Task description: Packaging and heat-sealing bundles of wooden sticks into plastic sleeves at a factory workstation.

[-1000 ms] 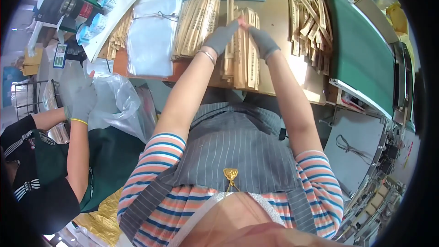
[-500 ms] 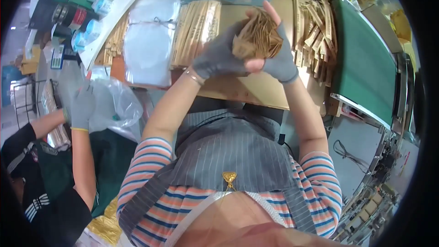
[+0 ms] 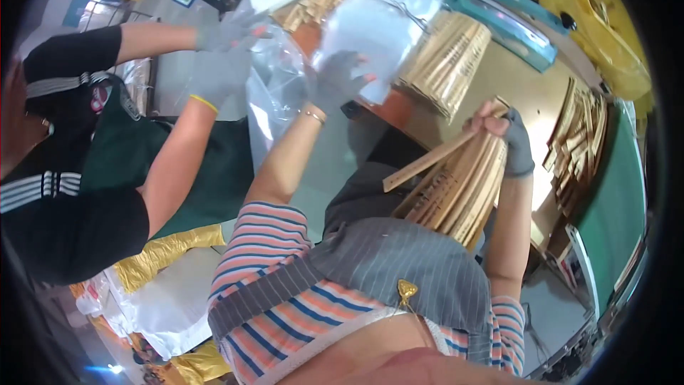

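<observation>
A fanned bundle of long, narrow brown paper packets [image 3: 463,189] hangs down from my right hand [image 3: 514,139]. That hand, in a grey fingerless glove, grips the packets near their upper ends. One packet [image 3: 427,164] sticks out to the left of the rest. My left hand [image 3: 338,80], gloved the same way, reaches out over the near edge of a stack of clear plastic bags [image 3: 385,21]. Its fingers look apart, with nothing seen in them, though they are slightly blurred. A loose clear plastic sheet [image 3: 274,82] hangs just left of it.
A sheaf of similar packets [image 3: 449,57] lies beside the bags, and a looser pile [image 3: 581,135] lies at right. Behind is a blue metal tool [image 3: 506,18]; a green board [image 3: 616,207] stands at far right. A co-worker's gloved hands [image 3: 228,57] work close by on the left.
My left hand has let go of the bundle and moved left to the plastic bags. My right hand now holds the packets hanging down. The view has turned left.
</observation>
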Action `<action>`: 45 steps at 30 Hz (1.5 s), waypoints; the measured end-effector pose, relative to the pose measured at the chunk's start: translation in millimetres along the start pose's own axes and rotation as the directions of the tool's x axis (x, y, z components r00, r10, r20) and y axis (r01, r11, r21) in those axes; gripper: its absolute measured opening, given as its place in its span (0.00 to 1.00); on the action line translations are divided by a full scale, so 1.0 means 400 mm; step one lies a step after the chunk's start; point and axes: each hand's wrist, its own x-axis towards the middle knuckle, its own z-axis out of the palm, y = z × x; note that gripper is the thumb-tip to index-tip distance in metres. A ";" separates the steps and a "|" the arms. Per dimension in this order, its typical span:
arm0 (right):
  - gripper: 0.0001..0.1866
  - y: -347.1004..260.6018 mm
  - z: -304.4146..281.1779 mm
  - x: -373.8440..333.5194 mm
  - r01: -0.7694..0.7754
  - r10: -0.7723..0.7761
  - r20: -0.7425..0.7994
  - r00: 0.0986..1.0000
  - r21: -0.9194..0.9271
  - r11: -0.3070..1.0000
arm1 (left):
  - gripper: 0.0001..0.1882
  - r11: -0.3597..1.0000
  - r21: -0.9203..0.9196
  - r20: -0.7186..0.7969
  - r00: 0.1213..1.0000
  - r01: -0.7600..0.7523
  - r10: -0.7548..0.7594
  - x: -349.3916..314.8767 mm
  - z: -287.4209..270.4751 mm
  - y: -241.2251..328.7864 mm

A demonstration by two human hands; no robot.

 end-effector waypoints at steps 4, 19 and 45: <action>0.20 0.019 0.046 0.004 0.014 -0.012 -0.011 1.000 0.117 0.993 | 0.13 0.972 0.229 0.042 0.998 -0.047 0.038 -0.030 0.018 -0.168; 0.49 -0.001 -0.008 -0.045 0.041 -0.037 -0.033 0.999 0.106 0.993 | 0.12 0.846 -0.503 0.052 0.983 0.177 -0.174 0.218 -0.173 0.015; 0.33 -0.004 -0.097 -0.279 0.203 -0.240 -0.271 0.932 -0.158 0.966 | 0.22 0.798 -0.594 0.409 0.893 0.105 0.187 0.144 0.080 0.858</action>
